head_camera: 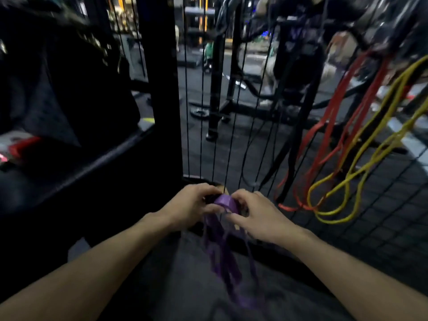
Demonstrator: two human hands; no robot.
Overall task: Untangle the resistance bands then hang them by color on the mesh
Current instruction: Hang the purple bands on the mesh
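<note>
Hands, left (193,205) and right (256,216), each grip the purple band (225,202) before the mesh (382,216).

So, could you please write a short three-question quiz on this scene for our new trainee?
1. True or false: both hands grip the purple band.
2. Which band colours already hang at the mesh on the right? A) red and yellow B) green and blue C) only purple
3. Fill in: below the left hand and right hand, the purple strands hang ____.

Key: 1 true; 2 A, the red bands and yellow bands; 3 down.
</note>
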